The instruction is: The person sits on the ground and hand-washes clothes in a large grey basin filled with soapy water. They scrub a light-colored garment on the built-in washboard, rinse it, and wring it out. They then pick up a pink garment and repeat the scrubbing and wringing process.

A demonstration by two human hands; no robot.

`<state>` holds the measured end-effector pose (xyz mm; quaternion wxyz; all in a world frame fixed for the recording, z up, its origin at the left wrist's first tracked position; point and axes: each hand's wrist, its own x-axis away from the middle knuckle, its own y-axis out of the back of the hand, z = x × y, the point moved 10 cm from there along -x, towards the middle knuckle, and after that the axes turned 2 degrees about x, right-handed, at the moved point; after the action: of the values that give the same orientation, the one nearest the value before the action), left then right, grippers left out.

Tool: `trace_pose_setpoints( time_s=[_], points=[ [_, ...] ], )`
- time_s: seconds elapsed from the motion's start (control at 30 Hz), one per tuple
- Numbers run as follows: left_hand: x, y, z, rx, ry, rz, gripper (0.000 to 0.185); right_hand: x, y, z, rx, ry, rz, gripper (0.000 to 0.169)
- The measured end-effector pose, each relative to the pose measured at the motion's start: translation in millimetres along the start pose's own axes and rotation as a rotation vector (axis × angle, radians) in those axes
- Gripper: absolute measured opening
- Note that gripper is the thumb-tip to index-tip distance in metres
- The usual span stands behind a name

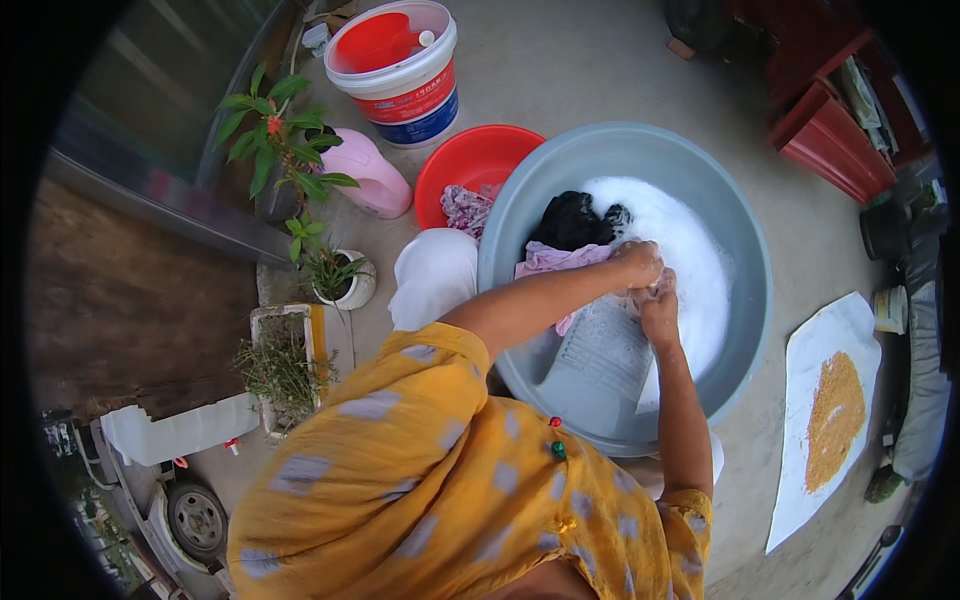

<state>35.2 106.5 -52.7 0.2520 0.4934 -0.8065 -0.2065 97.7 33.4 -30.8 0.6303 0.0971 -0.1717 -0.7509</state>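
A large grey-blue plastic basin [739,225] stands before me with white suds [694,300] in it. My left hand [637,263] and my right hand [659,309] are close together over the suds, wet and with curled fingers. Whatever may be between them is hidden. Below my hands, a ribbed washboard [604,352] slopes into the basin, its upper part covered in foam. A lilac-pink cloth [559,257] lies partly under my left forearm, and part of it shows below the arm. Beyond it rests a wet black cloth [571,221].
Left of the basin is a red basin [480,146] holding a patterned cloth [466,210]. Nearby stand a pink jug [367,176], a large bucket [405,101] and potted plants [352,281]. At right, grain [836,420] lies on a white sheet [825,330].
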Motion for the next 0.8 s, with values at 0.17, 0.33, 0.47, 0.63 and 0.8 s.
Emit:
trace_pose_setpoints(
  time_s=[0.17, 0.33, 0.47, 0.63, 0.8],
  points=[
    [58, 14, -12, 0.161, -0.105, -0.124, 0.02, 40, -5, -4, -0.57, -0.252, -0.046, 0.017],
    [35, 20, -22, 0.03, -0.115, -0.113, 0.018, -3, 25, 4, 0.338, 0.184, -0.319, 0.034],
    [16, 1, -10, 0.038, 0.038, 0.085, 0.03, -8, 17, -24, -0.227, -0.203, -0.217, 0.024],
    [91, 10, -38, 0.095, -0.216, -0.06, 0.03, 55, 3, -19, -0.647, -0.098, -0.201, 0.025],
    [37, 2, -28, -0.112, -0.17, 0.057, 0.028, 11, 24, 17, 0.318, 0.227, -0.335, 0.03]
  ],
)
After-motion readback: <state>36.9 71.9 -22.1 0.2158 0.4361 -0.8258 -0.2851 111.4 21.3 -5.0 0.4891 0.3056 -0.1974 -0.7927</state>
